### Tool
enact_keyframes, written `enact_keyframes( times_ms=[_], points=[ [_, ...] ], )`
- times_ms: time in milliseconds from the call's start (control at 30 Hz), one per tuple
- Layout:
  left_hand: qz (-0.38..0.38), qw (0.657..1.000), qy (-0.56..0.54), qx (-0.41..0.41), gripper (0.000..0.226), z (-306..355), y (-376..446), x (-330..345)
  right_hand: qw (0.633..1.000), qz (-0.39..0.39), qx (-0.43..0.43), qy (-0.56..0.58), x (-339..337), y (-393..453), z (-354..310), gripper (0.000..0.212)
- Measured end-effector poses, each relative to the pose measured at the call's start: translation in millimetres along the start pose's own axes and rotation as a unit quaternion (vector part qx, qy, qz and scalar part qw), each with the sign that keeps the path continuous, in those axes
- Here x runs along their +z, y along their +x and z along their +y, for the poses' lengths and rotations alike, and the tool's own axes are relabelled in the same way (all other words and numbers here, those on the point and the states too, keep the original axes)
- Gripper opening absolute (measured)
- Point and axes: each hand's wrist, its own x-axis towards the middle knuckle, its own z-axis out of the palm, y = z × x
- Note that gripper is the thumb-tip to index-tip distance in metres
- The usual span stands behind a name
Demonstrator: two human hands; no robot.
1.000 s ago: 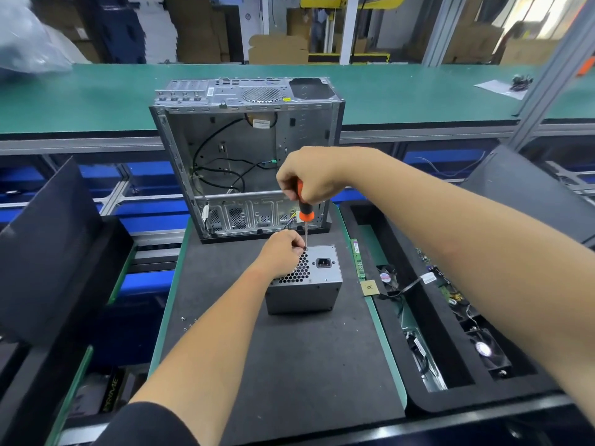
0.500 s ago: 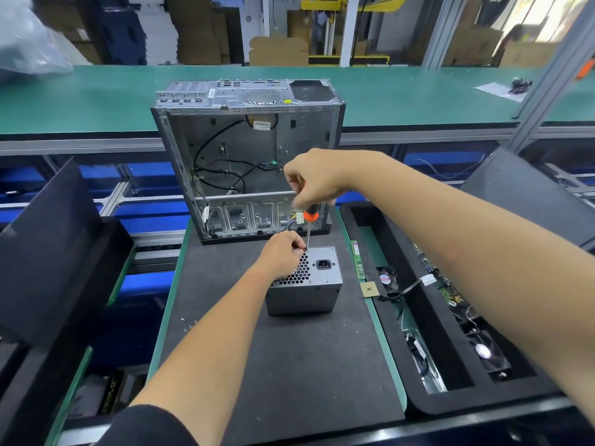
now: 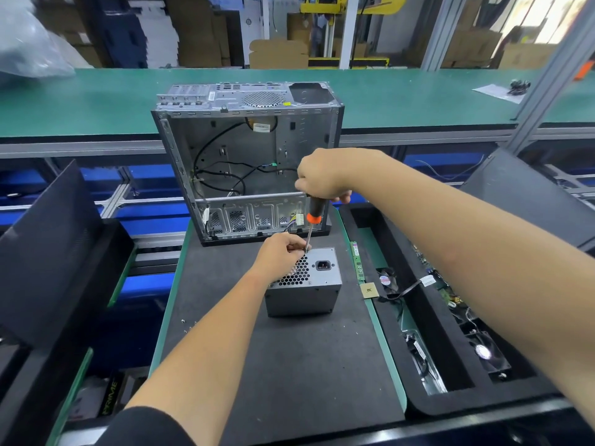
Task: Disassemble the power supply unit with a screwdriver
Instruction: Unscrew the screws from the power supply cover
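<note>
Step in hand: I judge that a screw on the top face of the power supply unit is being worked, near its far left corner. The casing looks closed, so the disassembly seems to be at an early stage.

Power supply unit: a grey metal box standing on the dark mat, just in front of the open computer case. The top face shows a honeycomb grille and a black power socket.

Screwdriver: the screwdriver has a black handle with an orange collar. It stands nearly upright, a little tilted, and the thin shaft goes down to the far left part of the top face. Whether the tip sits in a screw head I cannot tell, because the left hand hides this place.

Right hand: the right hand is wrapped around the upper end of the handle, fingers curled, from above.

Left hand: the left hand rests on the far left edge of the unit, fingers bent together close to the shaft. It seems to pinch or steady something small beside the tip, but what it is I cannot see.

Next move: probably it calls for keeping the shaft straight over the screw, with pressure downward while turning, and the left hand holding the box so it does not slide.

Risk: a loosened screw may fall through the grille.

Right side: a black foam tray holds small fans and cables.
</note>
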Motion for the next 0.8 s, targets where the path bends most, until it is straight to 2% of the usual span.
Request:
enact_keyframes(
  times_ms=[100,200,267,400,467,633,800],
  points=[
    [0.003,1.000,-0.003,-0.003,0.015,1,0,1,0.999,0.011,-0.053,0.006,-4,-2,4,0.008],
    [0.010,1.000,0.014,-0.002,0.012,1,0,4,0.996,-0.004,-0.072,0.049,-5,-10,4,0.018],
    [0.021,0.999,0.033,0.003,0.015,1,-1,8,0.997,-0.003,-0.052,0.053,-1,-12,2,0.013],
    [0.029,0.997,0.065,0.015,0.017,2,1,11,1.000,-0.007,-0.004,0.011,1,-11,0,0.024],
    [0.016,0.997,0.076,0.018,0.018,3,2,10,1.000,-0.004,-0.006,0.007,-2,-12,2,0.021],
    [0.002,0.994,0.107,0.009,0.022,7,3,8,0.997,0.076,-0.003,-0.004,-14,-14,10,0.016],
    [0.006,0.994,0.110,-0.006,0.024,12,4,7,0.992,0.125,0.016,0.014,-7,-8,15,0.020]
  ],
)
